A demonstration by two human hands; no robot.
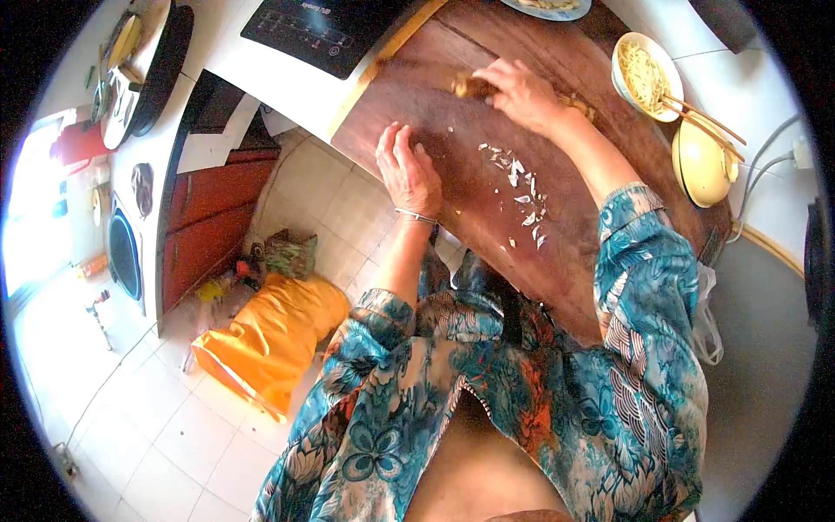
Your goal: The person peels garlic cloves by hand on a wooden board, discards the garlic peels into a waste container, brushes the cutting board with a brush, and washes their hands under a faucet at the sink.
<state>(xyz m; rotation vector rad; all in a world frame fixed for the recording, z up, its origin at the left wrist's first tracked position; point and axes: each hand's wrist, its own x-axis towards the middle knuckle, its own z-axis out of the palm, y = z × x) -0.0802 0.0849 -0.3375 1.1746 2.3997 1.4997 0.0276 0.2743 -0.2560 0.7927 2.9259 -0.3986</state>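
My left hand (409, 177) rests at the left edge of the brown wooden board (470, 187), its fingers stretched out and holding nothing. Farther up the board, my right hand (524, 97) has its fingers curled at a yellow-brown piece (470, 85); its kind is hard to make out. A dark blurred streak runs left from that piece. More brownish bits (578, 108) lie beyond my right wrist. Between my arms, thin white slivers (522, 187) are scattered over the board.
A white bowl (645, 74) of pale shreds with chopsticks (709, 122) stands at the right, beside a yellow bowl (703, 163). A plate (550, 7) sits at the top edge. An induction cooker (309, 33) is upper left. An orange bag (271, 339) lies on the tiled floor.
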